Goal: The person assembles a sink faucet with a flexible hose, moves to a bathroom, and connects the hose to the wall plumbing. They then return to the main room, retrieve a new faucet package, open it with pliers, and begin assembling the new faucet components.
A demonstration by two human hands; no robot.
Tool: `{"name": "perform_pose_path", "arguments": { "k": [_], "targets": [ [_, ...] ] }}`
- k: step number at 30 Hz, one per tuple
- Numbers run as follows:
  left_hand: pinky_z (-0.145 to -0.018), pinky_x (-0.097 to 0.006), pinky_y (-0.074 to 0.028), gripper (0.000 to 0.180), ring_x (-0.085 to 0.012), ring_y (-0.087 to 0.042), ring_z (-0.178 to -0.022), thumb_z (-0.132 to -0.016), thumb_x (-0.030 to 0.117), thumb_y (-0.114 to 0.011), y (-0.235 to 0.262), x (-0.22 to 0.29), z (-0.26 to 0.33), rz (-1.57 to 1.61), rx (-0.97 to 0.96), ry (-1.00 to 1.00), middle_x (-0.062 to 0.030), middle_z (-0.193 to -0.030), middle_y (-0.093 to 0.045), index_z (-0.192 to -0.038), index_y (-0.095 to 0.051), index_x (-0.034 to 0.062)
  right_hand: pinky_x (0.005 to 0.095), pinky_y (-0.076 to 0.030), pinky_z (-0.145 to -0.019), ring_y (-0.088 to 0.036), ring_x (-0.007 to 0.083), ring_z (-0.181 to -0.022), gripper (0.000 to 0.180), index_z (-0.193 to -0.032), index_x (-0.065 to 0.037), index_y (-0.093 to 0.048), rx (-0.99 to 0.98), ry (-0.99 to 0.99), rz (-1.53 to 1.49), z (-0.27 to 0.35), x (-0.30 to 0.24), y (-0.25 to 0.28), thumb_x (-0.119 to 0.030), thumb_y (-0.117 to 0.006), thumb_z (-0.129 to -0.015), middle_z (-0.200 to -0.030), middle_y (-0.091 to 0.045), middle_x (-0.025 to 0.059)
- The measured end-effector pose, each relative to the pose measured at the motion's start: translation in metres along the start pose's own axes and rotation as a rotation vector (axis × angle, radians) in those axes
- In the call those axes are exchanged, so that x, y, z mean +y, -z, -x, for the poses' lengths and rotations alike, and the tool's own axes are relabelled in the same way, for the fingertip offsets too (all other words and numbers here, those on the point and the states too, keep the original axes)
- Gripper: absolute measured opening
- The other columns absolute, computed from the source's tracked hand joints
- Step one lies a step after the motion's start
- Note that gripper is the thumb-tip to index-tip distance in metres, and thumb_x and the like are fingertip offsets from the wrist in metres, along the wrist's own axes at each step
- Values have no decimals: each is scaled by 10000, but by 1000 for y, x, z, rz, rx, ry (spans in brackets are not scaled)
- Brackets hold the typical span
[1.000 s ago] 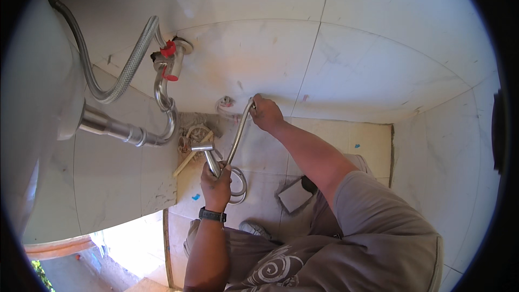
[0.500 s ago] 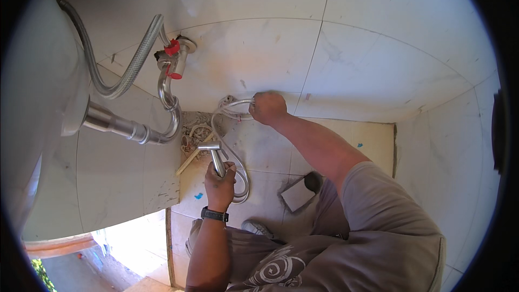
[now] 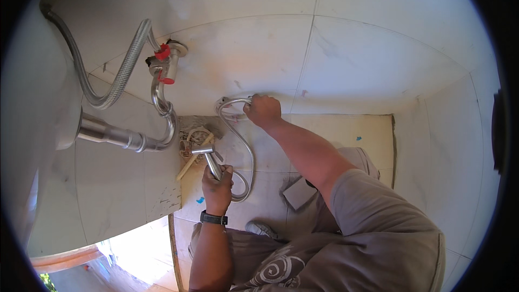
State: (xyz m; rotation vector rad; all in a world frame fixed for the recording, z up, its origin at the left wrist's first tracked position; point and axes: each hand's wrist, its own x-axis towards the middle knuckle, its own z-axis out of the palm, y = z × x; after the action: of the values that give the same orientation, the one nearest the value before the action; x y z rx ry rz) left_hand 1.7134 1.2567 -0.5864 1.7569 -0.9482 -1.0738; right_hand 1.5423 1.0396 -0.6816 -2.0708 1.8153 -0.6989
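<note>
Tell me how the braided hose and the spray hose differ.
The braided hose looks thicker, the spray hose slimmer. The braided hose hangs in a deep U bend; the spray hose sweeps in a loop from the right hand toward the left hand. No hand touches the braided hose; the right hand grips the spray hose. Both look silvery.

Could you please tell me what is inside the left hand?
The left hand holds a metal sprayer, whose upper part shows above the grip. The part within the closed hand is covered, so I cannot see it.
</note>
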Motion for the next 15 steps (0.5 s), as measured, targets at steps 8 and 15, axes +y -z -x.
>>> {"name": "perform_pose_path", "arguments": {
  "k": [8, 15],
  "targets": [
    [-826, -333, -516, 195, -149, -639, -949, -978, 57, -643, -11, 47, 9, 333, -64, -209, -103, -1106, -660, -1155, -591, -4, 484, -557, -980, -710, 375, -1150, 477, -1266, -34, -695, -703, -158, -30, 17, -27, 90, -406, -658, -969, -1185, -742, 218],
    [-865, -428, -548, 399, -352, -664, -988, -836, 1, -757, -34, 189, -3, -263, 145, -1023, -193, -1119, -655, -1227, -682, -26, 387, -550, -889, -707, 270, -964, 469, -1305, -4, -677, -399, 364, -904, 54, -91, 277, -334, -709, -973, -1064, -747, 197]
  ]
}}
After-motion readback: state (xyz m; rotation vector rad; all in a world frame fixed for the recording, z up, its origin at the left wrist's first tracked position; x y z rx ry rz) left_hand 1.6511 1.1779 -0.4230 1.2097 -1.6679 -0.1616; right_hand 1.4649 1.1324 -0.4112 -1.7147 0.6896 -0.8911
